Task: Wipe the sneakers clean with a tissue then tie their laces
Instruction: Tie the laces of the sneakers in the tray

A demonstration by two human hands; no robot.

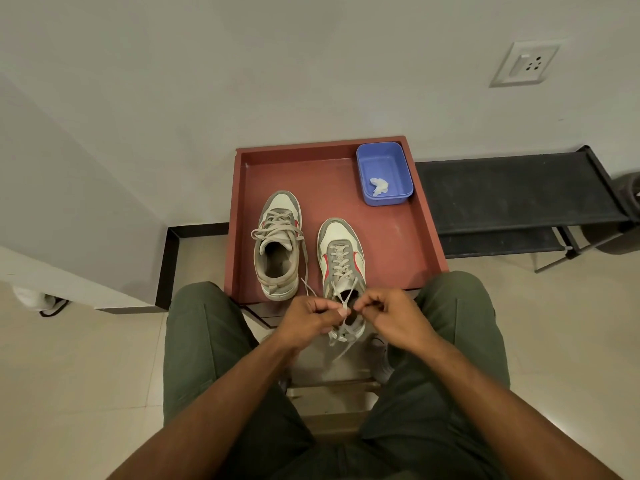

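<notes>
Now both hands work at the near edge of the red-brown tray [420, 216]: the left hand [308, 318] and right hand [388, 315] each pinch a soft, flat grey lace [348, 294] of the white-and-grey sneaker [341, 251]. Limp, light and probably slippery, the lace seems best held near the crossing, kept taut.

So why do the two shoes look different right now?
The right sneaker has its laces pinched by the left hand and the right hand; nobody touches the left sneaker. The right sneaker sits nearer the person, its heel past the red tray's front edge; the left sneaker lies fully inside. The left sneaker's laces hang loose over its sides. Both are white and grey with red trim, toes pointing away.
</notes>
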